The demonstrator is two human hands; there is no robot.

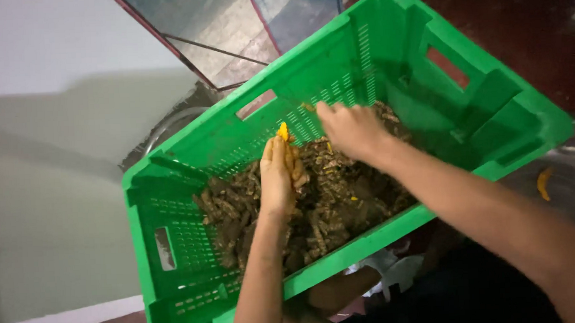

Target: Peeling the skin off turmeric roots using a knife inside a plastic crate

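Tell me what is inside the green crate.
The green crate holds a pile of brown, soil-covered roots. The left hand holds a piece with a bright orange end; the right hand reaches in. What lies beneath the pile is covered.

- A pale grey-green wall (50, 210) fills the whole left side of the view.
- A white skirting strip (62, 320) runs along the bottom of that wall — it slants upward to the right.
- A panel with a dark red frame (166, 41) leans at the top edge of the wall — grey and blue surfaces show behind it.
- A dark reddish floor (540, 21) lies far to the right of the wall.
- A small orange piece (544, 184) lies on a grey surface, also far right of the wall.
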